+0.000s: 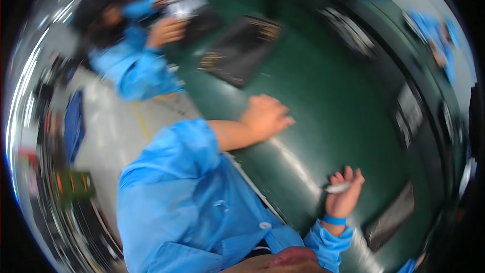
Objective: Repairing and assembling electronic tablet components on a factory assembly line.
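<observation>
- The left hand (pixel 266 116) is over the green worktop (pixel 323 101), back upward, its slightly bent fingers parted at the tips; blur and angle leave it unclear whether it touches the surface.
- The right hand (pixel 346 199) is nearer the wearer's body, palm turned up and fingers half curled and a little apart.
- A small white object (pixel 336 188) lies across that palm, below the fingers, one end jutting out toward the left hand's side; whether it is pinched or merely resting, I cannot tell.
- A blue wristband (pixel 334 220) circles the right wrist, just above the cuff of the blue coat (pixel 177 207).
- Beyond the left hand, a dark flat package (pixel 241 50) with gold markings lies on the worktop, apart from the fingers.
- To the right of the right hand, near it, lies another dark, shiny flat package (pixel 391 217).
- Farther off, past both hands along the far side, are a blurred grey-and-white item (pixel 348 33) and a similar one (pixel 409 114).
- Up and left of the left hand, a co-worker (pixel 136 65) in blue holds a silvery, crinkled item (pixel 186 7).
</observation>
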### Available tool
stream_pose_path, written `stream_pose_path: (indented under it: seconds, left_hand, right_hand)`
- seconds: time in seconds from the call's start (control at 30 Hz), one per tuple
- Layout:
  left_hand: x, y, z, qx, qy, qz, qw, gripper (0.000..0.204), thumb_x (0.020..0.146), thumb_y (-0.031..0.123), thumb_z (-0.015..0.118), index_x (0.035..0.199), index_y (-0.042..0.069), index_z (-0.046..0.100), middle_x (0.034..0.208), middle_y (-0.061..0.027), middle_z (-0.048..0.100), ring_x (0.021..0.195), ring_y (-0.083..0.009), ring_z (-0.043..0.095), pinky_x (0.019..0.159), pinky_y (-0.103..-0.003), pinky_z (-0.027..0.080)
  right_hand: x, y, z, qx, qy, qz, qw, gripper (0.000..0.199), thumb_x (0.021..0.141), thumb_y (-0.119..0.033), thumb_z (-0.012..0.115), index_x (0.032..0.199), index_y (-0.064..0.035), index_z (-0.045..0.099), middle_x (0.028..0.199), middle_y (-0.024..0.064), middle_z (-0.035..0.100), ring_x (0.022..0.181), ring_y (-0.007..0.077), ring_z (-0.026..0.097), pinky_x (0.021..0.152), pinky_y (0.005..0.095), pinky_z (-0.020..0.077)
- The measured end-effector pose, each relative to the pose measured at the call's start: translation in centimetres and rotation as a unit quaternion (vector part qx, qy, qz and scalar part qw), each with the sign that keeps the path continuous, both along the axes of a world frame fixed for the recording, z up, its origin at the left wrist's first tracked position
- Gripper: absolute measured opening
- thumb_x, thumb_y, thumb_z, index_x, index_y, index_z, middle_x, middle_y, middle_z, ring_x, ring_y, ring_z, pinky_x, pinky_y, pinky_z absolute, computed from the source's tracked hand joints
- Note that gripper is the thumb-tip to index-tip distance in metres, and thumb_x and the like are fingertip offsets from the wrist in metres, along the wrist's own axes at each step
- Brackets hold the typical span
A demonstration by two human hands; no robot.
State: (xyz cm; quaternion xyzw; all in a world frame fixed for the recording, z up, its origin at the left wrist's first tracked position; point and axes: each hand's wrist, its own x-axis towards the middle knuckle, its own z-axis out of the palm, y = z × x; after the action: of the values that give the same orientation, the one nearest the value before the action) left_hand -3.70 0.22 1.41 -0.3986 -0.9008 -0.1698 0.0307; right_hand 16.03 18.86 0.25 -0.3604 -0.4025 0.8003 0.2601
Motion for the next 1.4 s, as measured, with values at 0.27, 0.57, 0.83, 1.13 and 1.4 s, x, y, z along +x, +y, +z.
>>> stream_pose_path:
  seconds: [0.27, 0.57, 0.83, 1.13, 1.4]
  left_hand:
    - [3.3, 17.8, 2.4, 0.263, -0.588, -0.036, 0.764, 0.055, 0.081, 0.034, 0.049, 0.119, -0.004, 0.035, 0.124, -0.0221, 0.033, 0.114, -0.0289, 0.034, 0.092, -0.037, 0.031]
    - [2.8, 34.9, -2.7, 0.490, -0.689, 0.164, 0.509, 0.059, 0.079, 0.038, 0.052, 0.121, 0.003, 0.029, 0.125, -0.0163, 0.027, 0.115, -0.0297, 0.025, 0.098, -0.037, 0.019]
    - [2.2, 36.2, -1.2, 0.493, -0.672, 0.172, 0.525, 0.030, 0.077, 0.024, 0.056, 0.091, 0.000, 0.046, 0.088, -0.0095, 0.043, 0.081, -0.0188, 0.042, 0.074, -0.030, 0.038]
    - [1.4, 18.7, 5.3, 0.427, -0.670, -0.077, 0.602, 0.033, 0.080, 0.030, 0.046, 0.096, 0.003, 0.053, 0.090, -0.0090, 0.058, 0.080, -0.0196, 0.056, 0.073, -0.031, 0.043]
    - [0.3, 8.8, 1.8, 0.218, -0.292, 0.068, 0.929, 0.042, 0.080, 0.034, 0.051, 0.101, -0.002, 0.053, 0.092, -0.0109, 0.058, 0.085, -0.0168, 0.053, 0.076, -0.026, 0.040]
  right_hand:
    - [4.0, 1.1, 0.2, -0.104, -0.014, 0.019, 0.994, 0.043, 0.086, -0.032, 0.040, 0.115, -0.0014, 0.033, 0.102, 0.0159, 0.048, 0.075, 0.0203, 0.053, 0.062, 0.0317, 0.0477]
    - [4.4, 1.6, 0.0, -0.084, -0.049, 0.113, 0.989, 0.039, 0.084, -0.025, 0.045, 0.112, 0.0024, 0.041, 0.096, 0.0109, 0.055, 0.069, 0.0135, 0.054, 0.062, 0.0242, 0.0442]
    - [4.6, 1.0, -0.7, 0.051, -0.066, 0.111, 0.990, 0.031, 0.080, -0.021, 0.050, 0.102, 0.0004, 0.050, 0.094, 0.0171, 0.056, 0.087, 0.0282, 0.054, 0.076, 0.0324, 0.0419]
    - [4.8, 0.1, 1.4, 0.233, -0.096, 0.283, 0.926, 0.034, 0.080, -0.025, 0.049, 0.103, 0.0006, 0.050, 0.092, 0.0194, 0.056, 0.082, 0.0309, 0.055, 0.072, 0.0345, 0.0437]
    - [4.4, -3.9, 2.7, 0.342, -0.076, 0.506, 0.788, 0.034, 0.080, -0.032, 0.046, 0.098, -0.0041, 0.054, 0.084, 0.0170, 0.057, 0.079, 0.0319, 0.055, 0.070, 0.0363, 0.0442]
